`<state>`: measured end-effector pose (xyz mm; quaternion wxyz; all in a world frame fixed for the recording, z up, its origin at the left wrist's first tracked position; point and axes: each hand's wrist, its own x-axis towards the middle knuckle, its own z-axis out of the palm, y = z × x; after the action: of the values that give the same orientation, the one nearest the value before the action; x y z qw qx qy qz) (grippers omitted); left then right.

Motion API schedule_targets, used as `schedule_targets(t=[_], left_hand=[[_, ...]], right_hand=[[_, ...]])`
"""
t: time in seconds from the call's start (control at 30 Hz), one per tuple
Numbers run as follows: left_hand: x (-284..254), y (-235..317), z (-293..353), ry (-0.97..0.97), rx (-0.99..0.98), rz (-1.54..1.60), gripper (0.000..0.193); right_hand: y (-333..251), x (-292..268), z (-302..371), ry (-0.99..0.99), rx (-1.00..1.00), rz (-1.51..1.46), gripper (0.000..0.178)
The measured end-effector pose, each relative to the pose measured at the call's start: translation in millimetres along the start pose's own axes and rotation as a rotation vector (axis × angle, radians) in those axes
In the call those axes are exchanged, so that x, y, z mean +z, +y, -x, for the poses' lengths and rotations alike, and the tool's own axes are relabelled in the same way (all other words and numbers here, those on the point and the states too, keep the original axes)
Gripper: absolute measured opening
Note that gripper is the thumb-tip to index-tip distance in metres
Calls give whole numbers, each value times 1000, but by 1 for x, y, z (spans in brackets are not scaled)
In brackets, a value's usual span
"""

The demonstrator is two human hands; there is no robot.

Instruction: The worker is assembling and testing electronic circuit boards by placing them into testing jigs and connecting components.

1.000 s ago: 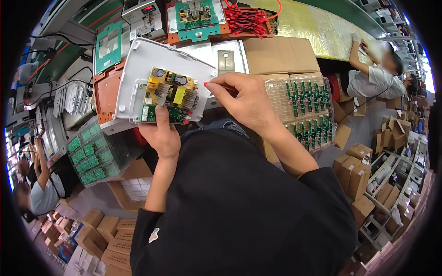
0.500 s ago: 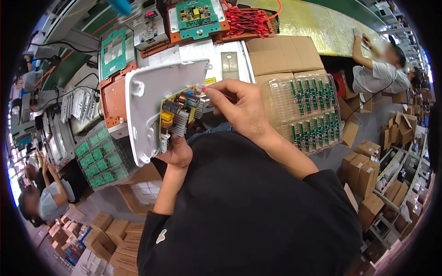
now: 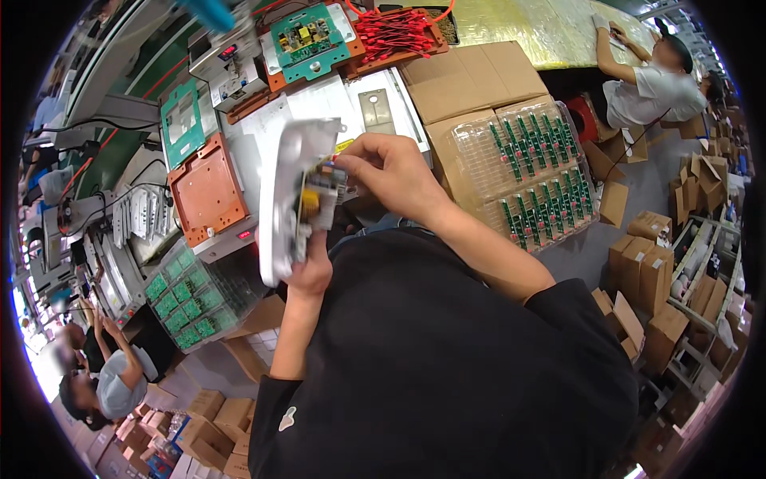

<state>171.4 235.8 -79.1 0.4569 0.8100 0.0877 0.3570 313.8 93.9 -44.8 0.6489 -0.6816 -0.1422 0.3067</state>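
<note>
My left hand (image 3: 313,270) grips the lower end of a white plastic housing (image 3: 278,199), which stands tilted, nearly edge-on. Against the housing's inner side sits a circuit board (image 3: 316,204) with a yellow part and grey heat-sink fins, smeared by motion. My right hand (image 3: 396,172) is at the board's upper end, thumb and forefinger pinched together on a small red connector (image 3: 336,160). Most of the connector is hidden by the fingertips, and whether it is seated in the board cannot be told.
Clear trays of green boards stand to the right (image 3: 535,172) and lower left (image 3: 187,295). Behind lie an orange-brown fixture (image 3: 209,190), a green fixture with a board (image 3: 307,40) and a pile of red leads (image 3: 395,36). Co-workers (image 3: 650,88) sit on both sides.
The housing and board have turned more edge-on and swung a little to the right. My right hand has shifted slightly left, still pinching at the board's upper end. The whole view has tilted.
</note>
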Motion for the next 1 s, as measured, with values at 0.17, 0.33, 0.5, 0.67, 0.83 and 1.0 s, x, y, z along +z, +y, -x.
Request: schedule_targets(t=[0.17,0.33,0.5,0.67,0.83,1.0], left_hand=[[47,-9,-18,-20,-654,664,41],[74,-32,-19,-448,-1147,867,50],[45,-34,-8,-534,-988,661,41],[51,-26,-29,-558,-967,797,37],[5,-39,-28,-219,-778,712,34],[-78,-97,-56,325,-663,26,16]], right_hand=[[42,-75,6,259,-126,459,31],[120,-105,32,-11,350,-414,33],[178,-241,12,468,323,-427,27],[219,-525,-51,510,-116,-774,51],[160,-501,-163,730,30,-852,42],[169,-474,-121,704,-106,-537,40]])
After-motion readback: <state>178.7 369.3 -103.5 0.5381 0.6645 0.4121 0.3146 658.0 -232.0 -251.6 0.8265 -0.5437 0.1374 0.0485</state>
